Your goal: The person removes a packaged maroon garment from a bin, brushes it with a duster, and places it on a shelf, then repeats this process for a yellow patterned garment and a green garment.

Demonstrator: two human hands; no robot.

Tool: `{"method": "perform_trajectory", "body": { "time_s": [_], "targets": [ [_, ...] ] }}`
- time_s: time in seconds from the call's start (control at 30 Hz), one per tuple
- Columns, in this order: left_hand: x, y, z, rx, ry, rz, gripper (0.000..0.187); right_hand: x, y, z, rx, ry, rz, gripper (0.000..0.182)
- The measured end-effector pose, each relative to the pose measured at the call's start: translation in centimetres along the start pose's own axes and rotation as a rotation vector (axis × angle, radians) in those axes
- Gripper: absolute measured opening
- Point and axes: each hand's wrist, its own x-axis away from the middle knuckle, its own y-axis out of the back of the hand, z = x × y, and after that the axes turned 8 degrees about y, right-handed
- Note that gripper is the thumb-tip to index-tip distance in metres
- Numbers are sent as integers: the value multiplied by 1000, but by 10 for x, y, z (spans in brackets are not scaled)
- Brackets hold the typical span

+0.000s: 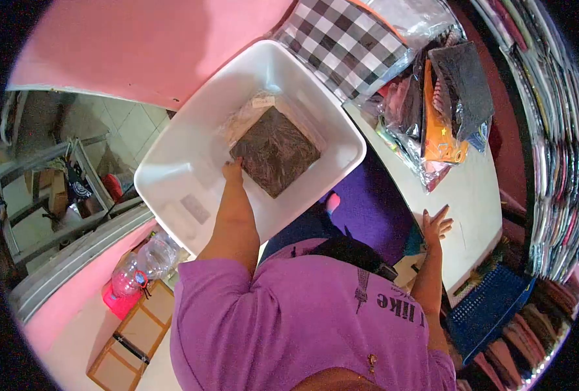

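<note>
Purple shirt closest, left hand inside white bin, fingers touching dark packet, grip unclear, right hand spread flat on table, bagged clothes beyond

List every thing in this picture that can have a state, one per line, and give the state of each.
White plastic tub: open, no lid, holding one packet.
Dark fabric packet in clear wrap: lying flat on the tub floor.
Left hand: inside the tub, fingertips on the packet's corner.
Right hand: fingers spread, resting flat on the white table.
Checked fabric packet: bagged, beside the tub.
</note>
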Motion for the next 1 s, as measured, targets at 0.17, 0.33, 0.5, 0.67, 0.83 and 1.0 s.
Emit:
{"method": "perform_trajectory", "body": {
  "time_s": [0.17, 0.33, 0.5, 0.67, 0.83, 1.0],
  "targets": [
    [81, 47, -84, 563, 131, -43, 35, 1, 0, 1, -5, 7, -14, 99],
    [100, 49, -82, 866, -155, 84, 29, 10, 8, 15, -49, 17, 2, 100],
    [168, 111, -145, 534, -656, 103, 33, 12, 10, 23, -40, 0, 17, 104],
    [254, 170, -208, 220, -901, 63, 39, 21, 41, -15, -156, 333, 114, 90],
    [312, 215, -253, 258, -1142, 86, 49, 34, 82, -139, -860, 332, -285, 47],
    [477, 175, -330, 421, -1203, -200, 69, 33, 61, -314, -683, -116, -846, 37]
  ]
}}
